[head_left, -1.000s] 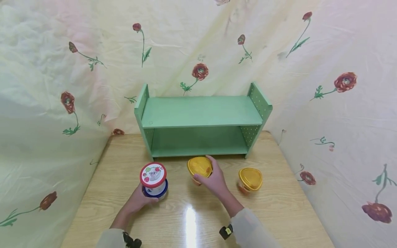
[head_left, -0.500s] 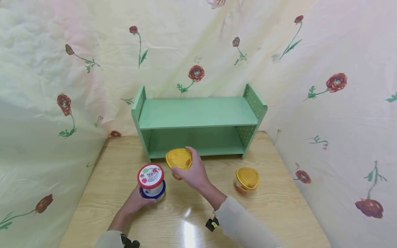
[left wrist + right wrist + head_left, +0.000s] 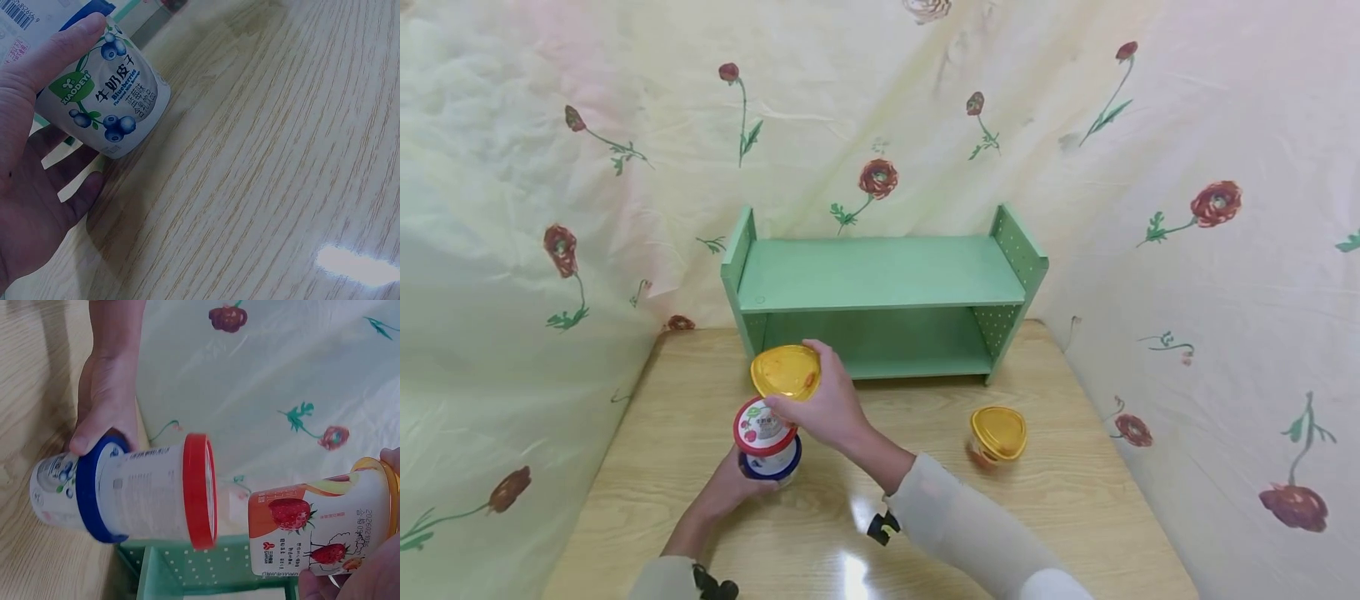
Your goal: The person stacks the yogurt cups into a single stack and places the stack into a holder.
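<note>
My left hand (image 3: 727,493) grips the lower cup of a stack, a blue-rimmed blueberry yogurt cup (image 3: 112,94) resting on the table. On top of it stands a white yogurt cup with a red-rimmed lid (image 3: 763,429), upright. My right hand (image 3: 829,408) holds a gold-lidded yogurt cup (image 3: 785,371) by its upper part, thumb on the near side. Strawberries are printed on that cup's side in the right wrist view, where a gap separates its base from the red lid. A second gold-lidded yogurt cup (image 3: 997,432) stands on the table to the right.
A green two-level shelf (image 3: 880,271) stands at the back of the wooden table (image 3: 925,517). Flower-printed cloth (image 3: 640,192) hangs behind and along both sides. A bright light reflection lies near the table's front.
My right hand has lifted the gold-lidded yogurt cup and carried it left, from the middle of the table to above the stack. My left hand and the two stacked cups stay in place.
</note>
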Available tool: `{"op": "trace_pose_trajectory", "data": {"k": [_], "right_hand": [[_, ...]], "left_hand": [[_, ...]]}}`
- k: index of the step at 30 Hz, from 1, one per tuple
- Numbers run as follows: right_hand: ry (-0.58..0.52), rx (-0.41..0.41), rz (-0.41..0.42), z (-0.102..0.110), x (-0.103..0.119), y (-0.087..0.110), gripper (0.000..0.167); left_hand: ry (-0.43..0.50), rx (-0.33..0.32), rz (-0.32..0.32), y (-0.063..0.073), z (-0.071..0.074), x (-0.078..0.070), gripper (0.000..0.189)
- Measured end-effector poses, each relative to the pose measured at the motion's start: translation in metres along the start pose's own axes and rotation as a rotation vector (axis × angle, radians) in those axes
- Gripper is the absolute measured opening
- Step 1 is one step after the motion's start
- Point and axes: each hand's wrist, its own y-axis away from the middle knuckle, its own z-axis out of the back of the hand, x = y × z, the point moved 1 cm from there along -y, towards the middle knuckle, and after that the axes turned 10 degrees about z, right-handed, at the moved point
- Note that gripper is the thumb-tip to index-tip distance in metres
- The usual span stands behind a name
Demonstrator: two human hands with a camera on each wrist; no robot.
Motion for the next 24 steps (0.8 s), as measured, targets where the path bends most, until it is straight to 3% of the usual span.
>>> {"op": "trace_pose_trajectory", "data": {"k": [10,19,24], "right_hand": [[0.014,0.062,0.018,-0.022,0.008,-0.006,0.094],[0.054,0.078,0.026,-0.034,0.006,-0.006,0.094],[0.080,0.082,0.031,-0.039,0.005,-0.005,0.094]], "left_hand": [[0.005,0.065,-0.141,-0.004,0.000,0.002,0.092],[-0.011,0.078,-0.158,-0.005,-0.001,0.001,0.088],[-0.017,0.048,-0.156,-0.004,-0.001,0.000,0.088]]}}
